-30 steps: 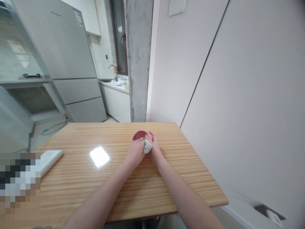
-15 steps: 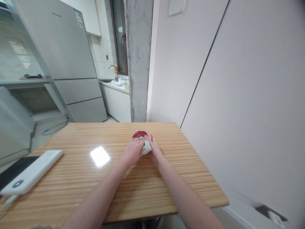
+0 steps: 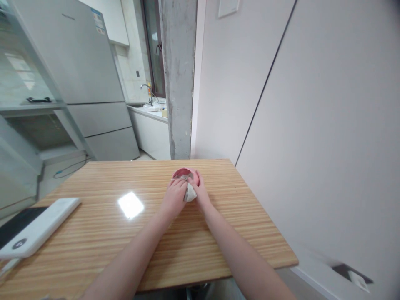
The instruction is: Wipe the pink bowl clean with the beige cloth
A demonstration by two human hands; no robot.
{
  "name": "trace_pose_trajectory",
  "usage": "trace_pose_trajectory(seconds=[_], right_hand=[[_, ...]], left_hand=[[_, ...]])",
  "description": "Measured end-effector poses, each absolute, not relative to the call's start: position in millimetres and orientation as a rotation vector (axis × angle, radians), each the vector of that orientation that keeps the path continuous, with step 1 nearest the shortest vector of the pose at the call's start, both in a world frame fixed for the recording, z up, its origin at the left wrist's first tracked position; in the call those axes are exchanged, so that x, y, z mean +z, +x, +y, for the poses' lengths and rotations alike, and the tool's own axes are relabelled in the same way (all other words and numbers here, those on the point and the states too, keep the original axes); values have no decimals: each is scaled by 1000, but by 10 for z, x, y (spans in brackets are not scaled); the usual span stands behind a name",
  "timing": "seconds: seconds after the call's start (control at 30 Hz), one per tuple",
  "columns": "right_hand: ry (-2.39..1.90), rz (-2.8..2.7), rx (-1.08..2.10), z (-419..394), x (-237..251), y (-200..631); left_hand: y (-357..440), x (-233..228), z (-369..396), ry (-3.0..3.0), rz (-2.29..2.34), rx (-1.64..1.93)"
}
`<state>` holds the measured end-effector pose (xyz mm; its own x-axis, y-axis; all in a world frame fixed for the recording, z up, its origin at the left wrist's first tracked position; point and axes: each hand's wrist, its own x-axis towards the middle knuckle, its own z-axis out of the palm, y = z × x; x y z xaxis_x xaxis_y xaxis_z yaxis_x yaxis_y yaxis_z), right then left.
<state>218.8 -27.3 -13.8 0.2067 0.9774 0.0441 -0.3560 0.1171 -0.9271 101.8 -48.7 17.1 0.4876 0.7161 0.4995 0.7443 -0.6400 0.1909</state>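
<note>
Wooden table (image 3: pixel 218 241): cup (image 3: pixel 183 173), perhaps tablet (image 3: pixel 34 229).

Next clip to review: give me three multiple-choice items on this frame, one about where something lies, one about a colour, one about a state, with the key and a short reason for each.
1. Where does the white device lie?
A. At the table's left edge
B. Beside the bowl
C. On the fridge

2. What colour is the bowl?
A. Blue
B. Pink
C. Green

3. How do the hands stand to the bowl?
A. Both lifted clear of it
B. Only one on it
C. Both on it, with a cloth between them

Key:
1 A: the white device lies at the left edge of the wooden table, far from the bowl.
2 B: the bowl shows a pink rim.
3 C: the left hand and right hand close around the bowl, a pale cloth bunched between them.
</note>
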Motion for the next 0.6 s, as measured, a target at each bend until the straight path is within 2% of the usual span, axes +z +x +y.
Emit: trace_pose_trajectory(seconds=[0.1,0.27,0.4,0.6], right_hand=[[-975,-853,1160,-243,-122,2235],[-1067,-812,1228,-169,-93,2408],[-1085,-771,1157,-214,-123,2319],[-978,-687,1275,-267,-158,2157]], left_hand=[[1008,223,-503,-2697,-1320,-825],[995,265,-494,-2916,-1028,-637],[1019,214,-492,-2853,-1158,-699],[1009,150,-458,-2791,-1268,-722]])
